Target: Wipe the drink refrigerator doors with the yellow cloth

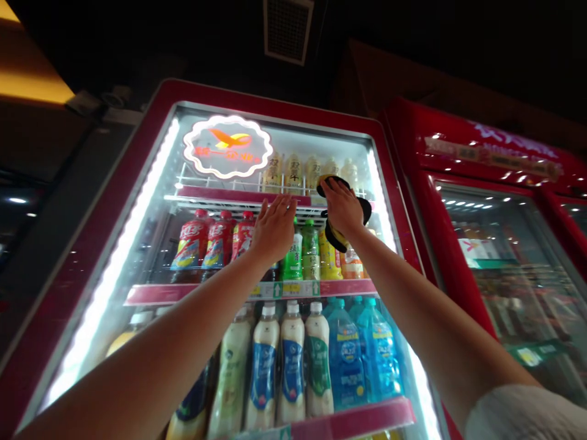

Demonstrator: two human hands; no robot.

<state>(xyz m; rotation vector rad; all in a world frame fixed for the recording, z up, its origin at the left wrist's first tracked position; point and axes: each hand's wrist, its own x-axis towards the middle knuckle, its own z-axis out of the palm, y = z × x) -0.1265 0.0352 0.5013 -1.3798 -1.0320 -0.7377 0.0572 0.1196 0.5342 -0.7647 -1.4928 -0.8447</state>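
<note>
Both my arms reach up to the glass door (pixel 316 137) of a lit drinks fridge with a red frame. My left hand (pixel 275 229) lies against the glass near the middle, its fingers stretched out and holding nothing. Higher and to the right, my right hand (pixel 342 208) presses a black and yellow cloth (pixel 338 239) to the pane. Part of the cloth is hidden under the palm, and its dark edges stick out around the hand. Behind the glass, near my hands, stand green-capped bottles (pixel 310 247) and pale yellow bottles (pixel 293 171).
A glowing scalloped sign (pixel 228 146) is at the door's upper left. Shelves inside hold red-labelled bottles (pixel 191 241), white-capped bottles (pixel 265 366) and blue bottles (pixel 345 354). Another red fridge (pixel 486 153) stands to the right. A vent (pixel 288 29) is overhead.
</note>
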